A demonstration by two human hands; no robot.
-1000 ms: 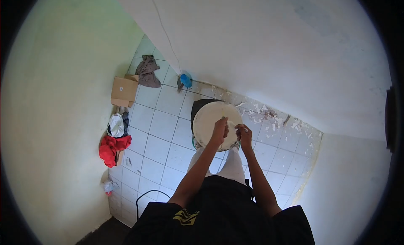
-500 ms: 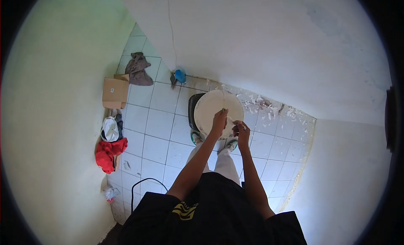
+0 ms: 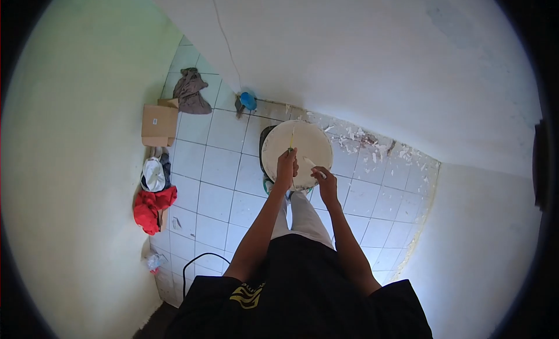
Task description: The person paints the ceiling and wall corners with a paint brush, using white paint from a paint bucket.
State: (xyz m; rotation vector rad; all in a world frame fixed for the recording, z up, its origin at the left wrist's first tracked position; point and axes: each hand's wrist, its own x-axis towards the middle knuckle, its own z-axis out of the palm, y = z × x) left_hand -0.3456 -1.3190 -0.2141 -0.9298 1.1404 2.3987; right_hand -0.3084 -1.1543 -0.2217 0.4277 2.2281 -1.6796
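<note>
A round cream-coloured top, like a stool seat or a bucket lid, stands in front of my feet. Over its left part my left hand is closed round a thin tool, whose slim yellowish shaft points away from me. Its exact kind is too small to make out. My right hand, at the near right rim, pinches a slim white stick-like piece that slants up to the left. The two hands are apart. Behind the left rim of the round top shows a black object, mostly hidden.
White flakes lie along the wall's foot on the tiled floor. At left are a cardboard box, a brown cloth, a red cloth and a white cloth. A blue object sits by the wall corner; a black cable curves nearby.
Both hands have shifted left and moved further apart, each still gripping its piece. The white piece shows more clearly now. The view has moved slightly, and my feet are more hidden.
</note>
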